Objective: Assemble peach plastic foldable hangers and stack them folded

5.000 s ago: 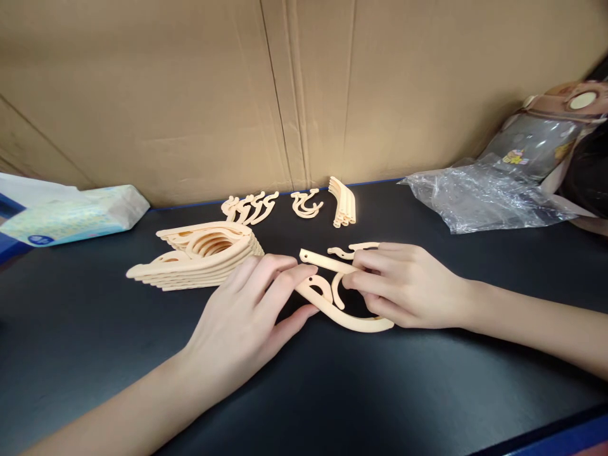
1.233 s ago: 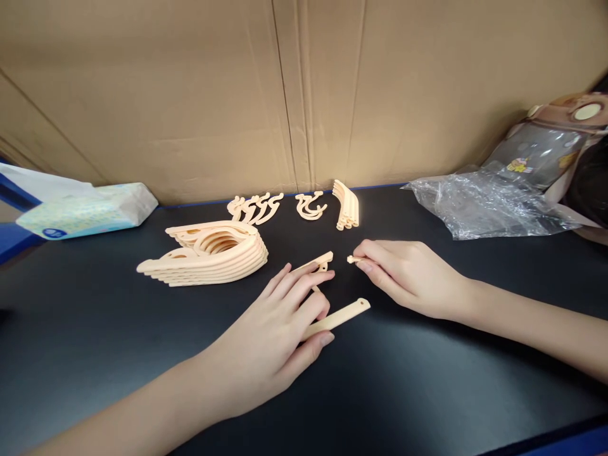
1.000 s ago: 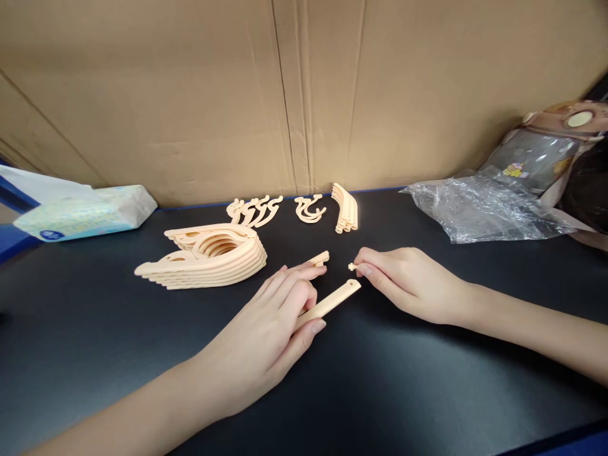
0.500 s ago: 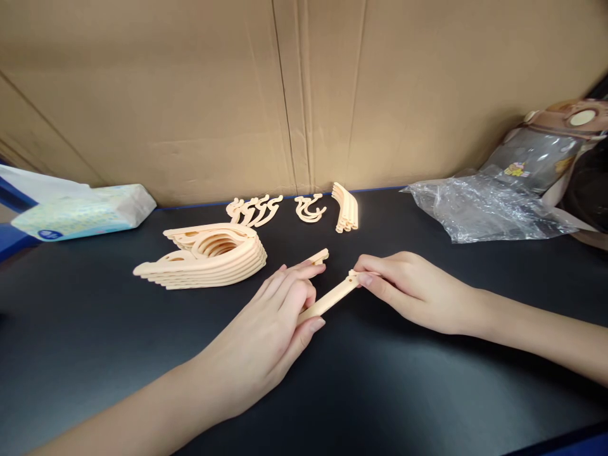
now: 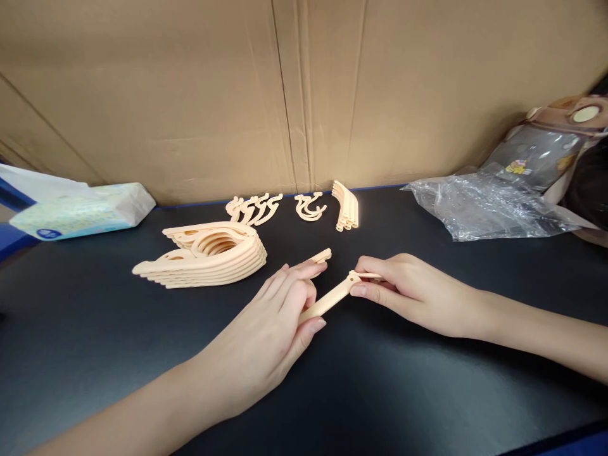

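My left hand (image 5: 266, 323) is closed around a beige plastic hanger piece (image 5: 330, 297). The palm and fingers hide its middle, while one end pokes out past the fingertips and the other slopes up to the right. My right hand (image 5: 413, 294) pinches a thin beige strip (image 5: 368, 275) where it meets the hanger piece's right end, beside a small hole. Whether the two parts are joined there, I cannot tell. Left of my hands lies a stack of beige hanger pieces (image 5: 218, 263). Beyond them are beige hooks (image 5: 310, 208) and a bundle of curved beige strips (image 5: 346, 206).
More hooks (image 5: 256, 209) lie behind the stack on the black table (image 5: 118, 354). A tissue pack (image 5: 90, 209) sits at the far left. On the right are a crumpled clear plastic bag (image 5: 484, 206) and a bottle (image 5: 532, 155). Cardboard (image 5: 190, 95) stands along the back.
My right thumb and fingers have shifted slightly, and more of the thin strip shows between them. The left hand keeps its hold almost unmoved.
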Demonstrator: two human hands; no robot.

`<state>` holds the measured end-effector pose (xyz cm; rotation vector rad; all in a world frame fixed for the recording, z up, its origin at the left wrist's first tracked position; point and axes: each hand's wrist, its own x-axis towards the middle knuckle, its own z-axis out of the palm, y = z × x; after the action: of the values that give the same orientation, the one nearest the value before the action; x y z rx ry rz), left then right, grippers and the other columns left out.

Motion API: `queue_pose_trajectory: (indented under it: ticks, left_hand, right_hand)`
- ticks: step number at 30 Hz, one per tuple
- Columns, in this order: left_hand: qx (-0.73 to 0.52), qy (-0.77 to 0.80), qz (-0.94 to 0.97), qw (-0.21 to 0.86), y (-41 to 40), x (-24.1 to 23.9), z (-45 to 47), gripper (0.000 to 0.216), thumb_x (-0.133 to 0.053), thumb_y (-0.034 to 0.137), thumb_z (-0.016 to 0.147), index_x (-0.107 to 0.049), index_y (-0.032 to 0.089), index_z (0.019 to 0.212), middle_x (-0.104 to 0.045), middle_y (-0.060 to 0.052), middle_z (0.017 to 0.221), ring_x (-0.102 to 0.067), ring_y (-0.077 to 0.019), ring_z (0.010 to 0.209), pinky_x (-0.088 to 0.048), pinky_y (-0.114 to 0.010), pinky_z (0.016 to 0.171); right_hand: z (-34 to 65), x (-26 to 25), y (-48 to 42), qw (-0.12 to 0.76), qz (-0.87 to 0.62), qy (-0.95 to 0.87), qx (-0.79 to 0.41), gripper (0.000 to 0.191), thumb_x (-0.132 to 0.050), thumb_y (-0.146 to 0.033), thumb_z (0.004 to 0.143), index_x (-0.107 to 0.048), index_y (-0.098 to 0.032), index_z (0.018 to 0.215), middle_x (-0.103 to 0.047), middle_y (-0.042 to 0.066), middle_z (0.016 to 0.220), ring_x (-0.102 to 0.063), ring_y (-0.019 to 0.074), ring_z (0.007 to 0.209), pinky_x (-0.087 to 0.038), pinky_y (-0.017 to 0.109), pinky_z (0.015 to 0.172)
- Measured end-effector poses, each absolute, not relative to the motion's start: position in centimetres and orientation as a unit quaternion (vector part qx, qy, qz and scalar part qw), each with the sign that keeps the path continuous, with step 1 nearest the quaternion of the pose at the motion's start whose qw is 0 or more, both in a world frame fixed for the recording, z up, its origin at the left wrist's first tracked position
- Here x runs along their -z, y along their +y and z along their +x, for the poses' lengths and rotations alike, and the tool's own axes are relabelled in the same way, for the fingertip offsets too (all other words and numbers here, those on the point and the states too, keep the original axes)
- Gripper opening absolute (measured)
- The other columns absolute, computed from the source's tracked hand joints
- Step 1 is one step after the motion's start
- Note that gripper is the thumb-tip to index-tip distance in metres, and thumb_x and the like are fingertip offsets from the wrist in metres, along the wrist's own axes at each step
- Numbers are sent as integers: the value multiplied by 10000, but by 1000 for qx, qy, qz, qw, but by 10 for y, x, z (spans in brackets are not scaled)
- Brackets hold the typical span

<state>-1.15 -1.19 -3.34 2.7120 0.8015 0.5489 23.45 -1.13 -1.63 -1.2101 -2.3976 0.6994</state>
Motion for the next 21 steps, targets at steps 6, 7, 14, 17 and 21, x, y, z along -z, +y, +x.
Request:
queue_pose_trajectory:
  ticks: [6, 7, 14, 17, 21]
  left_hand:
    - [-158, 255, 951, 79, -12, 31, -12, 143, -377, 181, 1018, -464, 175, 1131, -418, -151, 1477, -285, -210, 1445, -306, -445, 1179]
    - [-154, 250, 953, 67, -12, 31, -12, 148, -383, 180, 1017, -484, 169, 1124, -416, -149, 1480, -278, -218, 1447, -299, -443, 1183]
    - [-164, 243, 953, 70, -12, 31, -13, 149, -396, 174, 1009, -537, 167, 1055, -436, -127, 1458, -295, -240, 1435, -320, -433, 1182]
    - [-169, 238, 954, 72, -11, 31, -13, 139, -406, 166, 1003, -538, 171, 1044, -432, -121, 1461, -306, -247, 1429, -322, -439, 1181]
    - [-175, 232, 954, 70, -11, 32, -14, 161, -408, 162, 1001, -537, 161, 1097, -428, -127, 1463, -317, -251, 1422, -317, -435, 1182]
  right_hand:
    - [239, 21, -10, 137, -419, -882, -166, 358, -299, -453, 1033, -364, -232, 758, -437, -51, 604, -415, 118, 481, -263, 245, 486]
    - [240, 22, -10, 133, -415, -889, -143, 362, -279, -454, 1036, -364, -233, 763, -451, -48, 605, -418, 119, 472, -258, 247, 482]
    - [241, 24, -9, 132, -381, -915, -24, 374, -232, -442, 1049, -387, -229, 783, -528, -40, 609, -438, 118, 444, -210, 258, 451]
    - [242, 24, -9, 130, -373, -919, -6, 382, -218, -436, 1052, -396, -227, 787, -535, -40, 602, -438, 115, 436, -203, 261, 447]
    - [242, 24, -9, 131, -369, -920, 5, 407, -206, -445, 1052, -419, -222, 786, -546, -34, 593, -449, 114, 432, -196, 258, 442]
